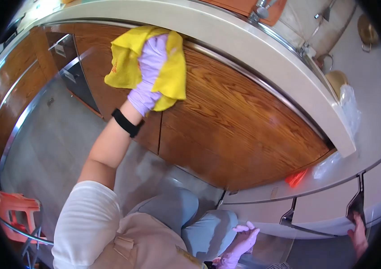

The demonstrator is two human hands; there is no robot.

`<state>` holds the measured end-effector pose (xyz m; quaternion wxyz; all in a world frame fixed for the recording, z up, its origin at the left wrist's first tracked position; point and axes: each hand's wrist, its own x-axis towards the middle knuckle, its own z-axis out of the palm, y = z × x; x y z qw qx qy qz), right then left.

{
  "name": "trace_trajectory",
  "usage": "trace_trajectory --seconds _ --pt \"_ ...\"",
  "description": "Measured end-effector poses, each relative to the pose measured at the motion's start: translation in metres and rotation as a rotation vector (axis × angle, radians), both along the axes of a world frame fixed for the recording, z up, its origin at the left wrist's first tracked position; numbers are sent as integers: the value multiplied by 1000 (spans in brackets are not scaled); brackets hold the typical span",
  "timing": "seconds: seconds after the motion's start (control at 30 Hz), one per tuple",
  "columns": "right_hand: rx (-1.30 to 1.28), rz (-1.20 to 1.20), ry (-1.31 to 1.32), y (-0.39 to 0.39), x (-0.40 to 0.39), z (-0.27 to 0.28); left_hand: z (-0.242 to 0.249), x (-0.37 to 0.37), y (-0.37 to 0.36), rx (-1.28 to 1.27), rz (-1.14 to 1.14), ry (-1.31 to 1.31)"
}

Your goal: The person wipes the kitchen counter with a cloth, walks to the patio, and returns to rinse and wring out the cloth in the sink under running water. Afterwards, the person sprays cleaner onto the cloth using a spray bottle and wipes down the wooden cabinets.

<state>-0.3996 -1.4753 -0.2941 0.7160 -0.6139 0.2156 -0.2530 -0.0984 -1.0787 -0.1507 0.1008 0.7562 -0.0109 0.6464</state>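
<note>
My left hand [151,67], in a lilac rubber glove, presses a yellow cleaning cloth [172,74] against the wooden cabinet door [244,121], just below the countertop edge. The cloth spreads out on both sides of the hand, and a small red mark shows on its left part. The fingertips are partly tucked into its folds. A black band [127,122] sits on that wrist. My right hand [244,237], gloved in lilac too, rests low by my bent knees. Its fingers are loosely bent and apart, with nothing visible in them.
A pale countertop [226,27] curves overhead, with a faucet [260,10] behind it. At right, another person's bare hand [358,235] touches a handle on a light drawer front [325,201]. A red plastic stool [18,206] stands at lower left on the grey floor [42,143].
</note>
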Motion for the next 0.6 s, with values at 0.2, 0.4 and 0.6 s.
trace_trajectory --seconds 0.2,0.4,0.6 --pt "11 41 -22 6 10 4 -6 -35 -158 -194 -446 285" --pt "26 43 -40 15 12 10 -13 -52 -281 22 -847 454" --pt "-170 107 -115 34 11 36 -28 -48 -381 157 -983 216"
